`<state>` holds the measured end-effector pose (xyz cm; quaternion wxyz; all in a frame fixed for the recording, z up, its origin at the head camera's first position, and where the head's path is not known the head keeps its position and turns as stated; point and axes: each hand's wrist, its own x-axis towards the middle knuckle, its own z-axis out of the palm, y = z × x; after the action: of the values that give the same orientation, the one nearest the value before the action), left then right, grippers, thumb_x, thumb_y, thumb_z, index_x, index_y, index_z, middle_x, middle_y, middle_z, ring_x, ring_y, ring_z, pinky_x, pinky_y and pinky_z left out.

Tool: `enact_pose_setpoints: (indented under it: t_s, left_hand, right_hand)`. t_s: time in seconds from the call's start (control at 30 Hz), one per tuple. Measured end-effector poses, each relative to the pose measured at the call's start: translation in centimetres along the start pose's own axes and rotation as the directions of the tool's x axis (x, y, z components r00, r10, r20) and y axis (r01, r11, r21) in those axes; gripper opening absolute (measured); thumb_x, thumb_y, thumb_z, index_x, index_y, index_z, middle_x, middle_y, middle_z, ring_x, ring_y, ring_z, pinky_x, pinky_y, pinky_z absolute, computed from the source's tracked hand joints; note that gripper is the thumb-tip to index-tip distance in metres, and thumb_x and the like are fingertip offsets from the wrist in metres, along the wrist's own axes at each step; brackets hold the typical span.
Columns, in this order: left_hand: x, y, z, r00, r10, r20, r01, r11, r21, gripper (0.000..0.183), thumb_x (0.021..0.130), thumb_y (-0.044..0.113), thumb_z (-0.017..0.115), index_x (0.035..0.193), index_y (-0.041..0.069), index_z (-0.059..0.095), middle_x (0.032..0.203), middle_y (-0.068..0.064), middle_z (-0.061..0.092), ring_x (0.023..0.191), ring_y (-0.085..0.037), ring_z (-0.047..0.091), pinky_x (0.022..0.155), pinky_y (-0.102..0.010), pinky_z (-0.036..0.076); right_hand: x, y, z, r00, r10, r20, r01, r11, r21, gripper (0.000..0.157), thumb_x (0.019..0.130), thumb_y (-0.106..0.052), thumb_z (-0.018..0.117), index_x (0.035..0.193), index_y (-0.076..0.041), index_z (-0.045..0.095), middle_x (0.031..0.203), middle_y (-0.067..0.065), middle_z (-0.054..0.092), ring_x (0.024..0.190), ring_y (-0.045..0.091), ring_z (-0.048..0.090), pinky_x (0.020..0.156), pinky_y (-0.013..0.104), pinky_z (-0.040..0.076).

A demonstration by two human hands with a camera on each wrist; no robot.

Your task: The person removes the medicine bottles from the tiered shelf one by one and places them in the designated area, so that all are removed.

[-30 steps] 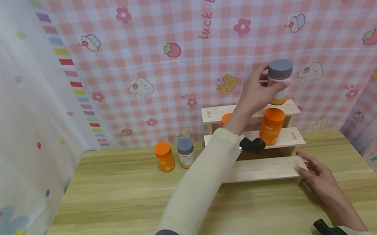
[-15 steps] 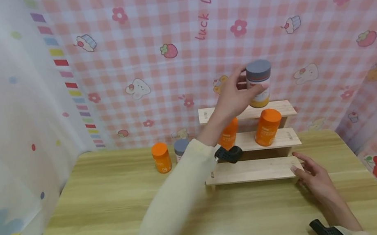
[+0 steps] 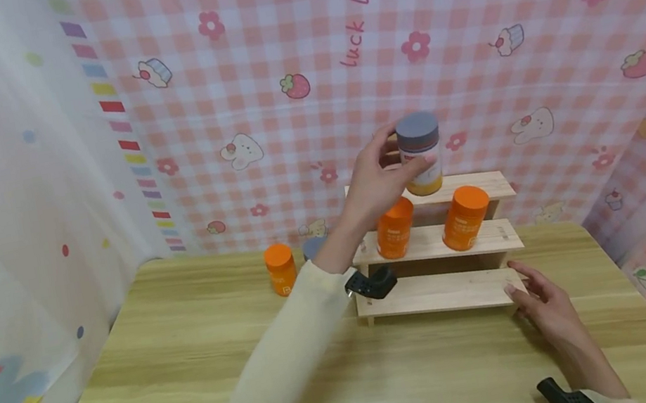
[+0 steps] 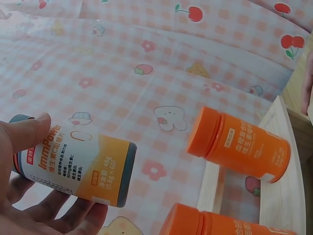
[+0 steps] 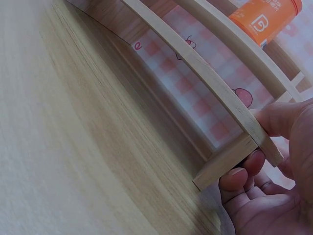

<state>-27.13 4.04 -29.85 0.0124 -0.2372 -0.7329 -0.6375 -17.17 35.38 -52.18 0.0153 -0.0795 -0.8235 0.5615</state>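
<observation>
My left hand [image 3: 379, 174] grips a grey-lidded vitamin bottle [image 3: 421, 160] upright, in front of and partly over the top tier of a wooden step shelf [image 3: 441, 292]. In the left wrist view its white and yellow label [image 4: 83, 166] shows between thumb and fingers. Two orange bottles stand on the middle tier: a left one [image 3: 395, 232] and a right one [image 3: 466, 219]. My right hand [image 3: 546, 307] holds the right end of the lowest tier; in the right wrist view, the thumb lies on the board [image 5: 215, 90] and fingertips touch its end support.
On the table [image 3: 196, 365] left of the shelf stand another orange bottle [image 3: 281, 269] and a grey-lidded bottle [image 3: 314, 247], mostly hidden by my left arm. A pink checked cloth [image 3: 188, 124] hangs behind the shelf.
My left hand has carried the grey-lidded bottle leftward along the top tier, from its right end toward the middle. My right hand stays on the lowest tier's end.
</observation>
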Motion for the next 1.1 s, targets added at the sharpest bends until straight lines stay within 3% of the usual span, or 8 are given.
enact_pose_setpoints:
  t_s: [0.43,0.7,1.1]
  left_hand:
    - [-2.6,0.1,-2.0,0.998,-0.009,-0.064,0.007,1.0,-0.025,0.061,0.094,0.025,0.076,0.15,0.026,0.05,0.134,-0.006,0.063,0.118,-0.023,0.063,0.1,-0.036,0.056]
    - [-4.3,-0.5,-3.4,0.993,-0.014,-0.117,0.007,0.998,-0.061,0.059,0.093,0.022,0.078,0.146,0.029,0.054,0.132,-0.004,0.064,0.116,-0.024,0.064,0.099,-0.039,0.056]
    - [-6.5,-2.2,-5.1,0.988,-0.021,-0.154,0.003,0.993,-0.119,0.057,0.091,0.014,0.079,0.143,0.027,0.058,0.131,-0.007,0.067,0.115,-0.026,0.066,0.095,-0.041,0.058]
  right_hand:
    - [0.1,0.2,-0.1,1.0,0.011,0.004,-0.011,1.0,-0.007,0.063,0.103,-0.032,0.063,0.158,-0.014,0.038,0.097,-0.02,0.061,0.079,0.001,0.06,0.066,0.023,0.055]
    - [0.4,0.3,0.0,1.0,0.03,-0.004,-0.03,0.999,-0.015,0.063,0.103,-0.031,0.063,0.159,-0.016,0.038,0.104,-0.007,0.064,0.078,0.004,0.06,0.067,0.024,0.056]
    - [0.2,0.1,0.1,1.0,0.029,-0.006,-0.029,1.0,-0.003,0.062,0.103,-0.029,0.064,0.157,-0.015,0.039,0.096,-0.018,0.062,0.077,0.003,0.06,0.065,0.023,0.054]
